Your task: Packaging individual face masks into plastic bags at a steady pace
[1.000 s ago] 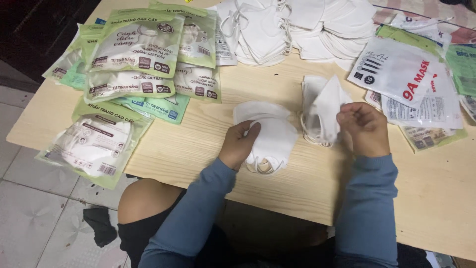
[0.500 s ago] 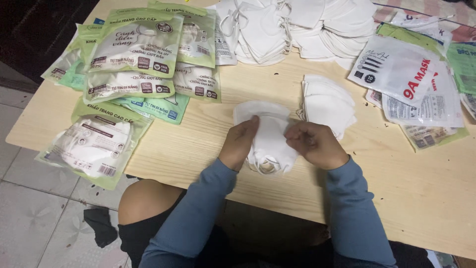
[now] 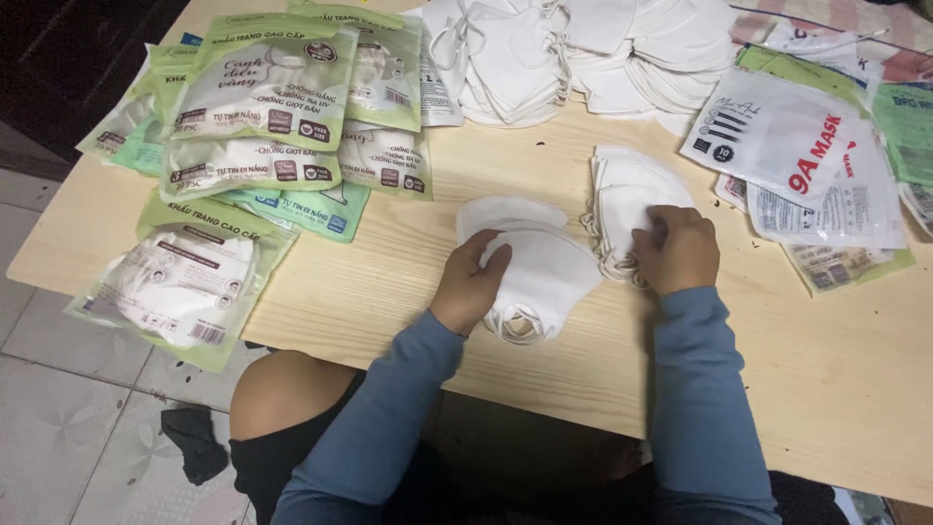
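Observation:
My left hand [image 3: 473, 281] rests on a small stack of folded white face masks [image 3: 536, 272] near the front of the wooden table [image 3: 389, 282], fingers pressing its left edge. My right hand [image 3: 677, 249] pinches the edge of a second stack of white masks [image 3: 627, 194] just to the right. Both arms wear blue-grey sleeves. Ear loops stick out under the front of the left stack.
A big heap of loose white masks [image 3: 583, 49] lies at the back. Green and clear packets of masks [image 3: 272, 107] cover the left side, one packet [image 3: 185, 282] overhanging the table's front left edge. White and green empty packets [image 3: 807, 165] lie at the right.
My right hand has moved from the left stack, where it met my left hand, back right onto the second stack. My left hand has stayed on the left stack.

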